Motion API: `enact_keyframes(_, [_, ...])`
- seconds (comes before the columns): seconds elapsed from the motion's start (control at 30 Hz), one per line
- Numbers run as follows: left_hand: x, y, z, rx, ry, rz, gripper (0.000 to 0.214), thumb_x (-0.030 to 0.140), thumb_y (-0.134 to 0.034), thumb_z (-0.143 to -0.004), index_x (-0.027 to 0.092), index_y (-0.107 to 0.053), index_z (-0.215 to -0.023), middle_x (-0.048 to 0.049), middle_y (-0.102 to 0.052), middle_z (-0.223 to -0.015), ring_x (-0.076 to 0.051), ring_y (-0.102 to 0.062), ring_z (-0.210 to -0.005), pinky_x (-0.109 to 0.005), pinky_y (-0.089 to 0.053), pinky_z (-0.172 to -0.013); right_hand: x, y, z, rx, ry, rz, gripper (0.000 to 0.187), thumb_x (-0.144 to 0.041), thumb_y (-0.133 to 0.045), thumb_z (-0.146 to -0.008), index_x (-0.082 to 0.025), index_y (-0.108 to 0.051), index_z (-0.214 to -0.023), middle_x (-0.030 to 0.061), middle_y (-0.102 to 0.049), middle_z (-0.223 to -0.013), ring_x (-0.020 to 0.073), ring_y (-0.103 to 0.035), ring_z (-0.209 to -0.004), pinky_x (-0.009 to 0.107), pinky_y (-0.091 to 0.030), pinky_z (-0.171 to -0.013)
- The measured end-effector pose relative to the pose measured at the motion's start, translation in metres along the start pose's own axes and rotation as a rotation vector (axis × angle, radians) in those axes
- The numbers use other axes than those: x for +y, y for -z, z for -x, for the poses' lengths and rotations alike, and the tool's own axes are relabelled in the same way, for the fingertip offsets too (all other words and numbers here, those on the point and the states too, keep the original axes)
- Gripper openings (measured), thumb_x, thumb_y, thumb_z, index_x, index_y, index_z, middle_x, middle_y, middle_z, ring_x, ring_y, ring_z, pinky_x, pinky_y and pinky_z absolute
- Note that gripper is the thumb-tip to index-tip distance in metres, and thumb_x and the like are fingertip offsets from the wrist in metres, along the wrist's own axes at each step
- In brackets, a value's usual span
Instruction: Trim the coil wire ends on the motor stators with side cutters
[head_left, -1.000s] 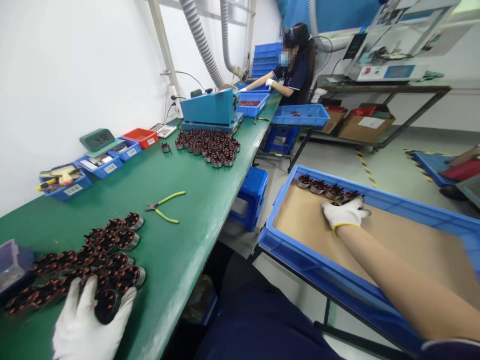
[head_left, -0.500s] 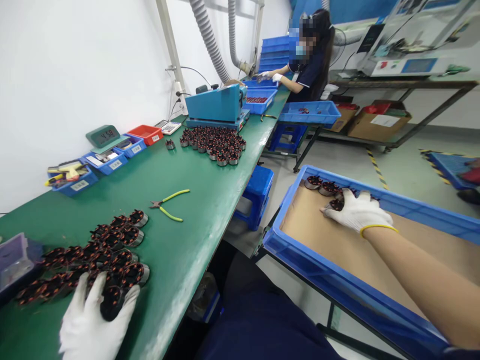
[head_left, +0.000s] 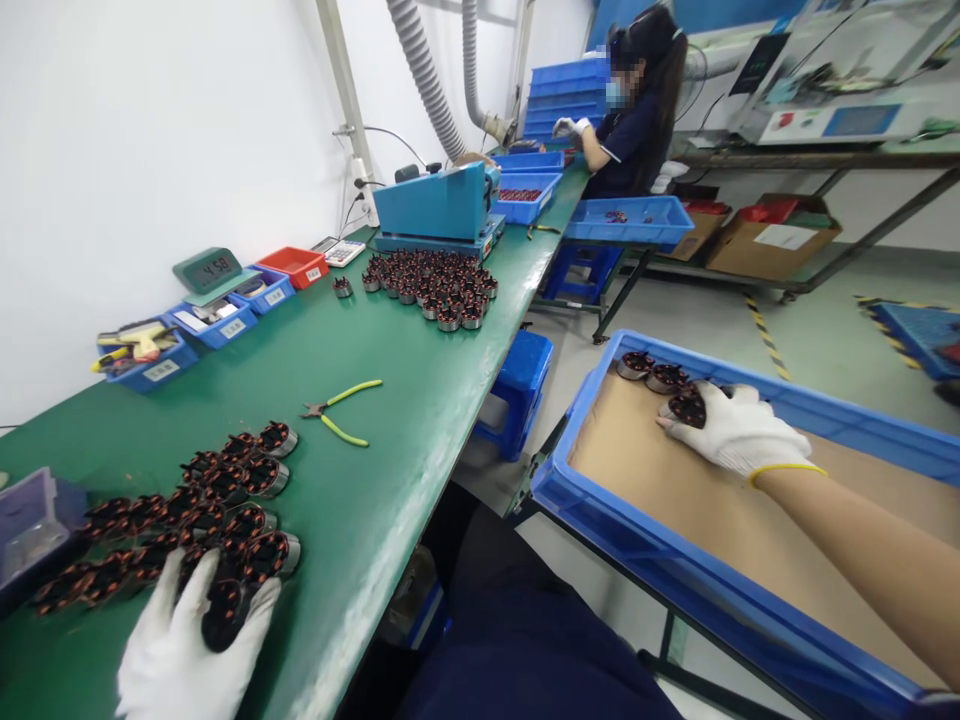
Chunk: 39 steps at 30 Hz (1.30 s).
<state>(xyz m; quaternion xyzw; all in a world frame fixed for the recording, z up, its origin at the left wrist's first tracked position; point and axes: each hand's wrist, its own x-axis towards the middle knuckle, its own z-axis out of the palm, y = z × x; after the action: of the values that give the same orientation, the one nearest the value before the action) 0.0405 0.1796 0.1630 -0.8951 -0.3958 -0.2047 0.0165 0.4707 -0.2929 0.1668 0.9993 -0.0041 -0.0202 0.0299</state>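
My left hand [head_left: 187, 635], in a white glove, is curled around a copper-wound motor stator [head_left: 223, 612] at the near end of a cluster of stators [head_left: 202, 520] on the green bench. My right hand [head_left: 739, 428], also gloved, is inside a blue tray [head_left: 637, 530] lined with brown cardboard. Its thumb and fingers close on another stator [head_left: 686, 407], low over the cardboard. Against the tray's far wall two stators [head_left: 651, 372] stand side by side, left of that hand. Whatever lies behind its fingers is hidden.
Pliers with green handles [head_left: 341, 412] lie open on the bench. Farther off are a larger group of stators [head_left: 431, 285] and a teal machine [head_left: 435, 205]. Small bins [head_left: 217, 325] line the wall. A blue stool [head_left: 517, 385] stands below, and a co-worker [head_left: 630, 140] sits beyond.
The view has shifted slightly. My right hand, with its stator, has moved a little to the right in the tray. My left hand stays put. The co-worker's hands have come up.
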Motion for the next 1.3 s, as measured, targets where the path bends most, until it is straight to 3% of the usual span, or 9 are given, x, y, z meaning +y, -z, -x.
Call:
enact_keyframes(0.17, [0.003, 0.003, 0.0, 0.03, 0.02, 0.021, 0.078, 0.07, -0.042, -0.09, 0.007, -0.063, -0.13, -0.0249, -0.046, -0.155, -0.053, -0.06, -0.122, -0.067, -0.053, -0.099, -0.005, -0.004, -0.004, 0.044, 0.016, -0.006, 0.081, -0.079, -0.025, -0.092, -0.021, -0.044, -0.146, 0.0282, -0.039, -0.141, 0.0475, -0.051, -0.118, 0.059, -0.05, -0.085])
enact_keyframes(0.33, [0.001, 0.001, -0.001, 0.009, 0.004, 0.003, 0.076, 0.068, -0.041, -0.091, 0.008, -0.061, -0.132, -0.0246, -0.045, -0.155, -0.052, -0.06, -0.123, -0.067, -0.053, -0.1, -0.001, -0.004, -0.006, -0.011, 0.092, 0.03, 0.076, -0.068, -0.023, -0.096, -0.027, -0.025, -0.16, 0.0235, -0.039, -0.147, 0.0454, -0.051, -0.122, 0.06, -0.048, -0.093])
enact_keyframes(0.43, [-0.003, -0.001, 0.0, 0.012, -0.005, -0.003, 0.074, 0.067, -0.04, -0.091, 0.008, -0.061, -0.132, -0.0234, -0.047, -0.154, -0.051, -0.059, -0.124, -0.066, -0.052, -0.102, 0.003, -0.001, -0.013, -0.065, 0.13, 0.053, 0.077, -0.07, -0.024, -0.097, -0.03, -0.022, -0.162, 0.0221, -0.037, -0.151, 0.0464, -0.051, -0.125, 0.061, -0.047, -0.095])
enact_keyframes(0.53, [-0.008, -0.005, 0.001, 0.01, -0.019, -0.005, 0.071, 0.064, -0.04, -0.092, 0.011, -0.06, -0.134, -0.0203, -0.048, -0.155, -0.049, -0.058, -0.127, -0.063, -0.051, -0.105, 0.002, 0.003, -0.03, -0.147, 0.149, 0.058, 0.077, -0.073, -0.034, -0.098, -0.029, -0.027, -0.162, 0.0196, -0.044, -0.146, 0.039, -0.057, -0.118, 0.058, -0.049, -0.096])
enact_keyframes(0.63, [-0.01, -0.006, 0.002, -0.004, -0.011, -0.006, 0.068, 0.063, -0.041, -0.091, 0.014, -0.058, -0.136, -0.0181, -0.047, -0.156, -0.046, -0.056, -0.13, -0.061, -0.05, -0.108, -0.002, 0.009, -0.051, -0.217, 0.143, 0.042, 0.069, -0.065, -0.049, -0.1, -0.023, -0.039, -0.155, 0.0155, -0.052, -0.139, 0.0276, -0.061, -0.11, 0.05, -0.053, -0.095])
enact_keyframes(0.83, [-0.008, -0.003, 0.002, -0.01, -0.013, 0.056, 0.067, 0.061, -0.045, -0.088, 0.014, -0.059, -0.133, -0.018, -0.048, -0.155, -0.044, -0.054, -0.133, -0.059, -0.046, -0.114, -0.011, 0.016, -0.076, -0.305, 0.106, 0.031, 0.055, -0.056, -0.058, -0.1, -0.02, -0.053, -0.141, 0.0116, -0.061, -0.125, 0.0216, -0.064, -0.098, 0.04, -0.057, -0.084])
enact_keyframes(1.1, [-0.008, -0.004, 0.002, 0.004, -0.03, 0.055, 0.065, 0.064, -0.043, -0.089, 0.014, -0.062, -0.126, -0.0184, -0.05, -0.153, -0.043, -0.052, -0.137, -0.056, -0.043, -0.117, -0.014, 0.01, -0.041, -0.196, 0.07, 0.096, 0.071, -0.066, -0.048, -0.1, -0.025, -0.037, -0.156, 0.016, -0.049, -0.143, 0.0303, -0.057, -0.117, 0.053, -0.05, -0.098])
enact_keyframes(1.3, [-0.007, -0.004, 0.001, 0.029, -0.062, 0.057, 0.066, 0.064, -0.043, -0.088, 0.012, -0.064, -0.123, -0.021, -0.052, -0.151, -0.045, -0.056, -0.131, -0.058, -0.046, -0.113, -0.011, 0.019, -0.034, -0.262, 0.136, 0.107, 0.072, -0.065, -0.053, -0.098, -0.024, -0.039, -0.156, 0.0153, -0.05, -0.144, 0.0294, -0.059, -0.116, 0.051, -0.05, -0.099])
